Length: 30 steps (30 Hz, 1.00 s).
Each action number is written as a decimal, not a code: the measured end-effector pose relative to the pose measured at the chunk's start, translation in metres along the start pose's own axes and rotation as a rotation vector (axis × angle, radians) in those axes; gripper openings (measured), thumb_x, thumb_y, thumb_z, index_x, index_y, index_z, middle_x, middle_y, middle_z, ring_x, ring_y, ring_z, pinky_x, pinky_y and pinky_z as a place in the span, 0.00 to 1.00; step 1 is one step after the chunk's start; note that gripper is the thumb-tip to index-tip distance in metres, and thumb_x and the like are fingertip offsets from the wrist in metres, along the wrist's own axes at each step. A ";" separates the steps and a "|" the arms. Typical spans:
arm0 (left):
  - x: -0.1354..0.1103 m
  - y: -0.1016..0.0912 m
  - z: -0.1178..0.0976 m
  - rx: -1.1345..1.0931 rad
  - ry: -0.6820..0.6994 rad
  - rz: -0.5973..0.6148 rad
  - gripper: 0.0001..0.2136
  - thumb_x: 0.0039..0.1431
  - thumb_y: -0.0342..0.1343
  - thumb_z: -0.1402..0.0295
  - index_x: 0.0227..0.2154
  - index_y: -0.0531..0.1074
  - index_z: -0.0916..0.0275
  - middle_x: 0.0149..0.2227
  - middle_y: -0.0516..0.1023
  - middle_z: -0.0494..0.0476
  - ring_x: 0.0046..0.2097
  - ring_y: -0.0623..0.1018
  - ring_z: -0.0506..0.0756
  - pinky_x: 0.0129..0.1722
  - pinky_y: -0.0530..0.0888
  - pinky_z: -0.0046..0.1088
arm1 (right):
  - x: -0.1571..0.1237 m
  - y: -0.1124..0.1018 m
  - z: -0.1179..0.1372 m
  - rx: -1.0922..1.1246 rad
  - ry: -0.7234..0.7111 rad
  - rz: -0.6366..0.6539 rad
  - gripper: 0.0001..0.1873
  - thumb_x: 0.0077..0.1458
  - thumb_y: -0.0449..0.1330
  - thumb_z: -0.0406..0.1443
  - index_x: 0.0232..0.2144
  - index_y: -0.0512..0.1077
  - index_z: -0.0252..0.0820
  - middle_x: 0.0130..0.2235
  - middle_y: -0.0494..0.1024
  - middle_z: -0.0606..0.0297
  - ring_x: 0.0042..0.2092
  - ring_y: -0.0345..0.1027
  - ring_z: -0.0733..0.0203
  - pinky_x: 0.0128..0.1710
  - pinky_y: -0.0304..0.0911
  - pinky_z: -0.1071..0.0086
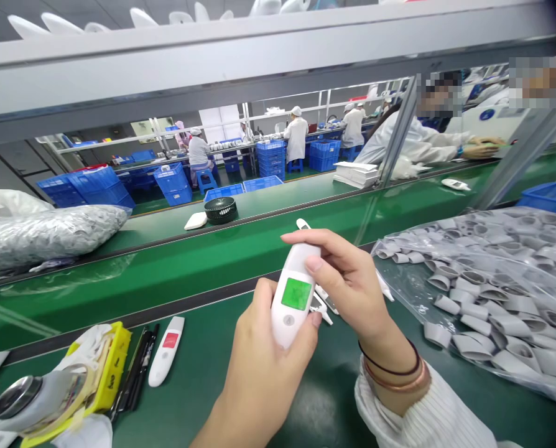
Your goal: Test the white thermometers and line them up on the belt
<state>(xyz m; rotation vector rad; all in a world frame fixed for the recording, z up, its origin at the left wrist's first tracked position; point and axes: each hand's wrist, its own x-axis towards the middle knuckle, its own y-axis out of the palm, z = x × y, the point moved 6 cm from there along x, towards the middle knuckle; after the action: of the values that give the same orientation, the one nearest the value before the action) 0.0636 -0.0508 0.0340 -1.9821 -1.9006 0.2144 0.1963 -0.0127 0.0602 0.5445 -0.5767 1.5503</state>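
Note:
A white handheld thermometer (290, 323) with a lit green screen is held up over the green bench. Its lower body lies in the closed fingers of my left hand (264, 367), the thumb along its right edge. My right hand (352, 280) grips the top end between thumb and forefinger. Behind my hands, partly hidden, several more white thermometers (322, 307) lie on the bench. To the left rests another thermometer (166, 352) with a red screen, beside some black pens (138, 367).
On the right, an open plastic bag (413, 292) spills many grey oval sleeves (487, 323). A yellow tray (114, 367) and a clear bottle (40, 398) stand at the lower left. Beyond the green conveyor (166, 274) are a black round fan (221, 210) and a co-worker's white sleeve (418, 146).

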 end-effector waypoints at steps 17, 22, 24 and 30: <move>0.007 0.000 0.009 0.089 0.141 0.080 0.10 0.65 0.55 0.60 0.30 0.63 0.57 0.24 0.66 0.45 0.24 0.66 0.50 0.22 0.60 0.25 | 0.001 0.005 0.002 0.054 0.035 0.018 0.10 0.65 0.59 0.38 0.46 0.78 0.48 0.33 0.75 0.67 0.26 0.62 0.68 0.22 0.59 0.74; 0.003 -0.008 -0.001 0.191 0.368 -0.268 0.08 0.60 0.60 0.67 0.41 0.69 0.58 0.36 0.71 0.52 0.33 0.72 0.53 0.30 0.69 0.28 | 0.000 0.005 -0.003 0.091 0.081 0.061 0.13 0.64 0.61 0.43 0.50 0.74 0.49 0.36 0.73 0.67 0.28 0.62 0.68 0.24 0.59 0.73; 0.002 -0.013 0.000 0.062 0.389 -0.365 0.20 0.59 0.61 0.66 0.54 0.67 0.58 0.39 0.71 0.54 0.36 0.74 0.54 0.33 0.72 0.30 | -0.001 0.003 -0.005 0.115 0.105 0.075 0.25 0.62 0.61 0.52 0.56 0.68 0.50 0.37 0.71 0.67 0.27 0.59 0.68 0.24 0.57 0.71; 0.019 -0.008 0.011 -0.652 0.135 0.012 0.13 0.74 0.41 0.63 0.40 0.69 0.61 0.33 0.75 0.51 0.28 0.76 0.48 0.29 0.77 0.25 | -0.005 0.001 0.005 -0.166 0.043 0.071 0.16 0.73 0.46 0.45 0.37 0.66 0.44 0.32 0.68 0.68 0.31 0.59 0.66 0.31 0.57 0.70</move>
<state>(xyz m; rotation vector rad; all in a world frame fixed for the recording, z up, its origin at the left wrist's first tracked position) 0.0538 -0.0301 0.0300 -2.3184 -2.0334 -0.5982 0.1960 -0.0196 0.0603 0.3669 -0.6910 1.5608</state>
